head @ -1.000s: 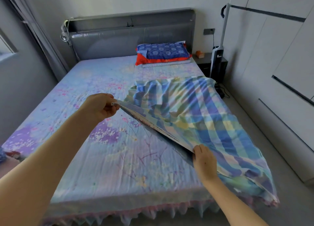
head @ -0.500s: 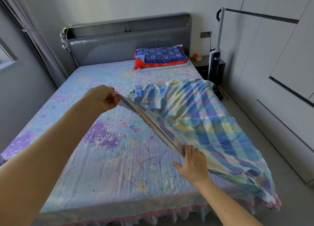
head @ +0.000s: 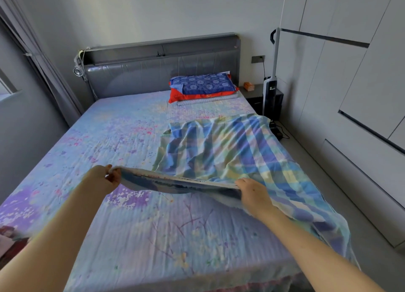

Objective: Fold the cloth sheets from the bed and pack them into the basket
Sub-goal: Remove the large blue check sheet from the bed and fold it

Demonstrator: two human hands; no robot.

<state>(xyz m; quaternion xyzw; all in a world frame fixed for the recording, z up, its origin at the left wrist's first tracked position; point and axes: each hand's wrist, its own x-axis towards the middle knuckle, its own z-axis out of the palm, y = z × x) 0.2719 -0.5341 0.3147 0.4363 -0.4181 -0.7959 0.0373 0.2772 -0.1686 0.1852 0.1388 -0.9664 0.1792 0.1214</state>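
Note:
A blue, green and yellow checked cloth sheet (head: 232, 151) lies spread over the right half of the bed, its near edge lifted off the mattress. My left hand (head: 103, 177) pinches the left end of that lifted edge. My right hand (head: 254, 195) grips the same edge further right. The edge hangs stretched between both hands, a little above the floral bed sheet (head: 122, 142). The sheet's right corner droops over the bed's side. No basket is in view.
A blue and red pillow (head: 202, 87) lies by the grey headboard (head: 153, 72). A dark nightstand (head: 256, 94) and an upright vacuum (head: 271, 79) stand right of the bed. White wardrobes (head: 355, 94) line the right wall, with a strip of floor between. A curtain (head: 43, 72) hangs at left.
Both hands have pulled the held edge nearer and lower; my left hand dropped and came closer to me, so the edge now runs level across. The view has tilted up.

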